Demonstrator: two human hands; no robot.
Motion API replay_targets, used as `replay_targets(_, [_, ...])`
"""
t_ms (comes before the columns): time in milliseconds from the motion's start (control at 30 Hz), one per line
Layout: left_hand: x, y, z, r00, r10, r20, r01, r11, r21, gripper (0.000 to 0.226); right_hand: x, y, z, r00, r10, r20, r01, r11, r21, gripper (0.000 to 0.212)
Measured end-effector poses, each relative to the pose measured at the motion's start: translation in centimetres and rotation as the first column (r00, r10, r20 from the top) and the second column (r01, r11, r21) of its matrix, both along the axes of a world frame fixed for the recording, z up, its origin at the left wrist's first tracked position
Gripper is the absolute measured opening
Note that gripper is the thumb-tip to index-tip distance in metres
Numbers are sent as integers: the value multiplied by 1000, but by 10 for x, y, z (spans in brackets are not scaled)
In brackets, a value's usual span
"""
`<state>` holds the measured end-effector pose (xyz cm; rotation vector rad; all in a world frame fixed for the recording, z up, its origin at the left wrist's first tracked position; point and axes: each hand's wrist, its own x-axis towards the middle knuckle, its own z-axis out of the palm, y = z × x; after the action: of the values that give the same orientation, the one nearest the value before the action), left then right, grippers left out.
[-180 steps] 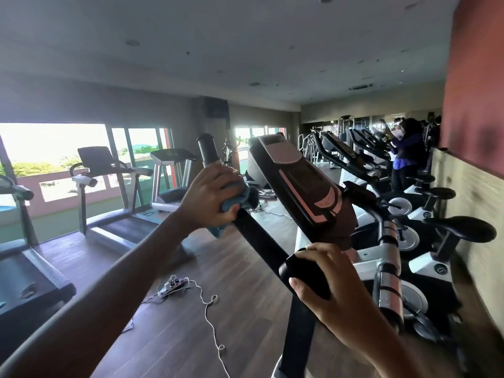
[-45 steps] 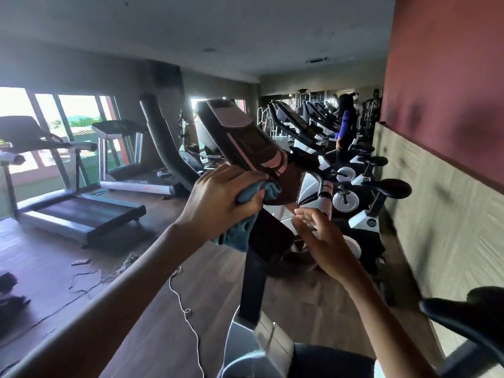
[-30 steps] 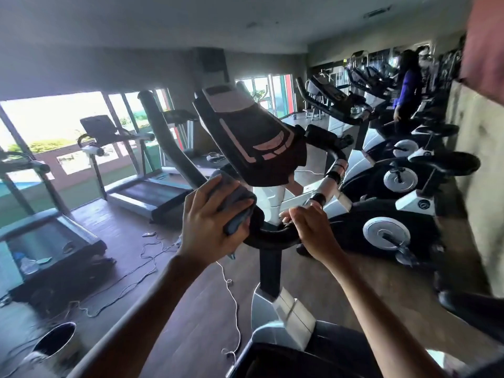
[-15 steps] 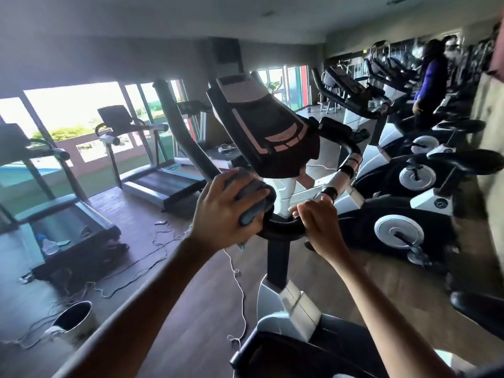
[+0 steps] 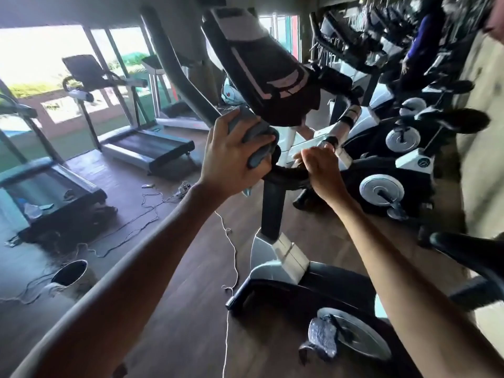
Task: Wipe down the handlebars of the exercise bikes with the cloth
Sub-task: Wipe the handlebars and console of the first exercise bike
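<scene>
Left hand (image 5: 231, 159) grip clamped round the cloth (image 5: 256, 137), scrubbing the handlebar (image 5: 289, 174); right hand (image 5: 319, 170) grip wrapped on it, likely steadying.

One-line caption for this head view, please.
Gym cleaning: left hand wraps a blue-grey cloth around the exercise bike's handlebar while right hand grips the bar beside it.

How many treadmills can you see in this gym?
3. The nearest treadmill is at the left edge, the second treadmill stands just beyond it, and the third treadmill is farther back, partly behind the bike's handlebar. More may be hidden.
</scene>
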<state>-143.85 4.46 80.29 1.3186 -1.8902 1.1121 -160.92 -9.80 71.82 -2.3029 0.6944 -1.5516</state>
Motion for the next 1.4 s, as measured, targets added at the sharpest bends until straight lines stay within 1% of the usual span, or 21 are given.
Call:
replay_targets(67, [2, -1, -3, 1000, 15, -27, -15, 1000, 23, 28, 2, 0, 1, 1000, -1, 17, 0, 1000, 24, 47])
replay_targets(133, [5, -2, -2, 1000, 16, -22, -15, 999, 52, 28, 4, -2, 0, 999, 1, 38, -4, 998, 59, 46])
replay_targets(233, [10, 0, 10, 1000, 16, -8, -15, 996, 91, 32, 5, -2, -1, 993, 36, 109, -50, 991, 122, 45])
replay_targets(367, [11, 2, 14, 999, 30, -43, -28, 997, 66, 32, 4, 2, -2, 987, 48, 151, -73, 983, 168, 47])
replay_targets(467, [1, 6, -4, 1000, 3, 6, -3, 997, 77, 29, 5, 2, -4, 989, 30, 148, -51, 989, 136, 46])
replay_targets(533, [7, 5, 4, 1000, -6, 20, 4, 995, 96, 30, 5, 1, -3, 988, 23, 155, -45, 990, 136, 47])
replay_targets(600, [19, -1, 23, 999, 18, -49, -15, 998, 64, 31, 5, 1, -3, 983, 43, 177, -67, 989, 130, 47])
replay_targets(667, [20, -1, 24, 994, 25, -105, -22, 999, 36, 30, 4, 1, -4, 982, 63, 178, -82, 991, 103, 45])
replay_targets(733, [8, 3, 5, 999, -3, -48, 4, 999, 40, 28, 2, 0, -5, 985, 63, 159, -75, 994, 76, 44])
replay_targets(800, [3, 7, -2, 999, -40, 15, 39, 996, 85, 28, 0, 0, -5, 987, 52, 154, -62, 996, 59, 44])
replay_targets(833, [7, 5, 3, 999, -41, 11, 39, 994, 104, 30, 0, 0, -5, 988, 49, 148, -57, 997, 46, 44])
replay_targets(933, [18, -2, 19, 997, -3, -80, 7, 999, 48, 31, -1, -3, -6, 988, 73, 135, -76, 997, 19, 42])
replay_targets(967, [15, -2, 13, 996, -4, -85, 8, 999, 44, 30, -2, -4, -7, 986, 88, 140, -93, 995, 27, 42])
replay_targets(1033, [4, 3, -3, 998, -51, -26, 52, 998, 43, 27, -3, -7, -8, 986, 108, 128, -111, 994, 18, 42])
replay_targets(1100, [8, 2, 1, 996, -84, 19, 82, 992, 101, 28, -4, -10, -9, 985, 130, 117, -131, 991, -1, 41])
replay_targets(1133, [14, -1, 9, 997, -74, 14, 72, 991, 114, 30, -6, -10, -9, 982, 144, 125, -143, 990, -10, 40])
replay_targets(1233, [23, -8, 20, 998, -17, -66, 24, 995, 101, 30, -10, -10, -6, 977, 171, 128, -171, 985, -11, 42])
replay_targets(1333, [20, -5, 6, 998, -63, -6, 63, 988, 143, 30, -14, -14, -4, 988, 140, 69, -138, 990, -41, 46])
replay_targets(1367, [24, -5, 11, 998, -63, 15, 59, 984, 171, 31, -16, -17, -4, 989, 134, 65, -130, 989, -64, 46])
replay_targets(1400, [31, -7, 20, 999, -53, 4, 52, 982, 183, 31, -16, -18, -3, 989, 136, 59, -130, 988, -87, 46])
